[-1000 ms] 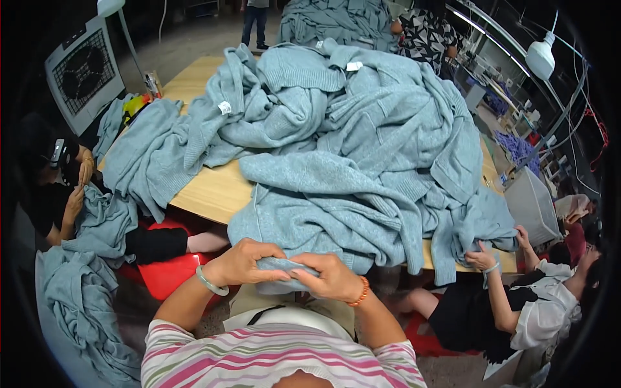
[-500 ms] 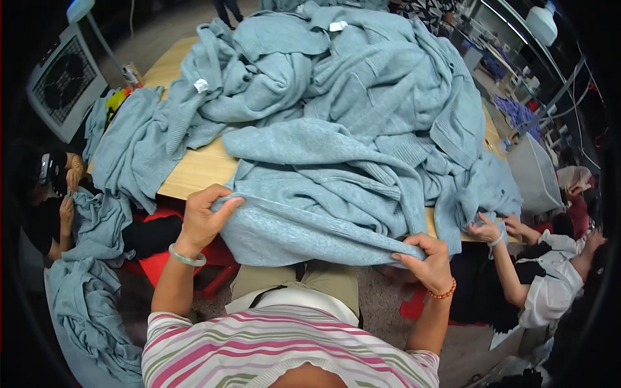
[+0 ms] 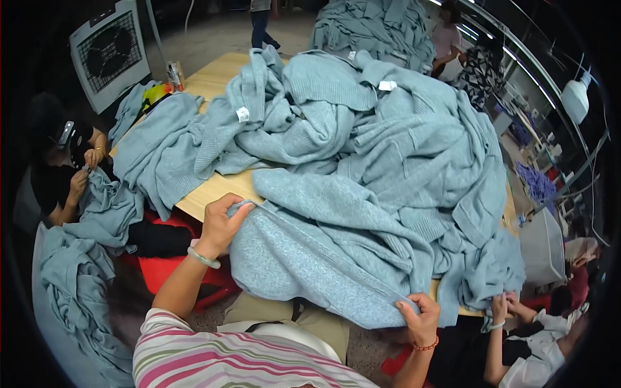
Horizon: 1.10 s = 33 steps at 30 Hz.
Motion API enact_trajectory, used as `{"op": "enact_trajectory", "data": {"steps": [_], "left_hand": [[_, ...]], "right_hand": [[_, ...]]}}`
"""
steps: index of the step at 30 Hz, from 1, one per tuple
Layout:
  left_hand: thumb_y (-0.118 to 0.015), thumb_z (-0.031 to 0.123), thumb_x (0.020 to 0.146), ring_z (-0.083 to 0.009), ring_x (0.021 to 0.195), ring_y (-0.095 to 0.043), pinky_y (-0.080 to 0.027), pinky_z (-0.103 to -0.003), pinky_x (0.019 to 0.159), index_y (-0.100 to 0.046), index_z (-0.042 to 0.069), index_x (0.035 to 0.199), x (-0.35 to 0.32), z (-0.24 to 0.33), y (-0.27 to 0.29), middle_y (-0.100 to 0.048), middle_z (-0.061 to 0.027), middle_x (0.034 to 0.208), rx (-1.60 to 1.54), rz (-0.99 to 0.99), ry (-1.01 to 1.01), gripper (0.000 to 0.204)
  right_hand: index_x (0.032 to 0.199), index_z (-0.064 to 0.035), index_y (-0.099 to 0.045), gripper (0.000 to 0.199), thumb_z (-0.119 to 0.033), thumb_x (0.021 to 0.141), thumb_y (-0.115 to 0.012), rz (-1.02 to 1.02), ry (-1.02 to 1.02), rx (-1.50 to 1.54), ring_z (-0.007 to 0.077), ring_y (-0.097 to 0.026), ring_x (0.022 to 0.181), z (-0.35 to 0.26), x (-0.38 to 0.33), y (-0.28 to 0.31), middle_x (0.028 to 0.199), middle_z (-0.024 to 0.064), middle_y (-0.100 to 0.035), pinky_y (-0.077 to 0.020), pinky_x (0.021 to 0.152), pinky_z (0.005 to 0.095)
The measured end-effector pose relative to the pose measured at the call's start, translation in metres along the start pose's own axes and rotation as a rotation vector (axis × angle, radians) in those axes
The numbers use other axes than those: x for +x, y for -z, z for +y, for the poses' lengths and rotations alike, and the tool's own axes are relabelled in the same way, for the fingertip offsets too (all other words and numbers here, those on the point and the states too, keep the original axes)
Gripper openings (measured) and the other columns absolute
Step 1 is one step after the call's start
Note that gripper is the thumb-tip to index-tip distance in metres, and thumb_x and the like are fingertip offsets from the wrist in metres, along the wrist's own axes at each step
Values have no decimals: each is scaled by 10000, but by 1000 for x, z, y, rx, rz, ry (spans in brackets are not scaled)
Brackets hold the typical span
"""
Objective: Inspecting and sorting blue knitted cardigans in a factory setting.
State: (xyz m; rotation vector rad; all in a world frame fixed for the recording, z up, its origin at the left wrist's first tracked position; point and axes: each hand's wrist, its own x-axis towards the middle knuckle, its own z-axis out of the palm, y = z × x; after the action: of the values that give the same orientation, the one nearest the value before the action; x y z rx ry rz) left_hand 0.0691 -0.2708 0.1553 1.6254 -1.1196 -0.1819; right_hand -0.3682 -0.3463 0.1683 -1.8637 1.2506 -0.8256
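Note:
A light blue knitted garment (image 3: 304, 271) hangs stretched in front of me, over the near edge of the wooden table (image 3: 213, 187). My left hand (image 3: 223, 223) grips its upper left corner at the table edge. My right hand (image 3: 420, 317) pinches its lower right edge, lower down and nearer to me. The cloth is pulled taut between the two hands. Behind it a big heap of the same blue garments (image 3: 388, 136) covers most of the table.
A seated person at the left (image 3: 65, 168) handles a blue garment. Another person's hands (image 3: 501, 307) work at the lower right. A red stool (image 3: 168, 271) stands under the table edge. A fan (image 3: 110, 52) is at the far left, with further people beyond the table.
My hands were together on a bunched edge near my lap. They have moved apart, the left up to the table edge and the right outward, spreading the garment flat.

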Motion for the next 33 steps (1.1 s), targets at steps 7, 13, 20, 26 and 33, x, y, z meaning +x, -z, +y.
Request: {"op": "enact_trajectory", "data": {"steps": [7,13,20,26,33], "left_hand": [[-710,158,830,-162,670,-593,-472,-295,646,-640,-11,848,13,-36,-7,-640,-116,723,166,103,57,184],[-730,132,806,-176,716,-565,-439,-281,636,-640,-6,921,22,-37,-16,-602,-100,790,175,-130,-45,201],[-734,119,759,-327,856,-599,-499,-426,744,-616,126,1132,43,-39,-76,-503,-129,1089,362,-236,-316,391],[-645,98,810,-233,753,-609,-484,-328,684,-639,46,1035,73,-80,-81,-618,-83,921,112,-324,-158,232],[-589,229,937,-86,852,-621,-498,-243,785,-642,0,1086,108,16,30,-677,-41,984,-766,-435,237,278]], "right_hand": [[866,33,-673,187,-120,780,-735,-126,23,-224,89,-447,540,6,9,-15,638,73,-597,-353,490,262],[988,-3,-620,104,-67,913,-586,127,-209,278,109,-567,817,15,4,-25,914,47,-635,-458,715,254],[1101,-14,-597,234,-188,951,-553,290,145,419,177,-619,876,-5,46,-32,966,93,-652,-478,775,309],[1103,-122,-675,296,-222,824,-687,220,157,-622,411,-635,723,0,103,-67,848,196,-677,-512,651,430],[874,14,-645,183,-145,944,-589,301,323,264,49,-474,698,-27,118,12,740,-34,-575,-394,623,228]]}}
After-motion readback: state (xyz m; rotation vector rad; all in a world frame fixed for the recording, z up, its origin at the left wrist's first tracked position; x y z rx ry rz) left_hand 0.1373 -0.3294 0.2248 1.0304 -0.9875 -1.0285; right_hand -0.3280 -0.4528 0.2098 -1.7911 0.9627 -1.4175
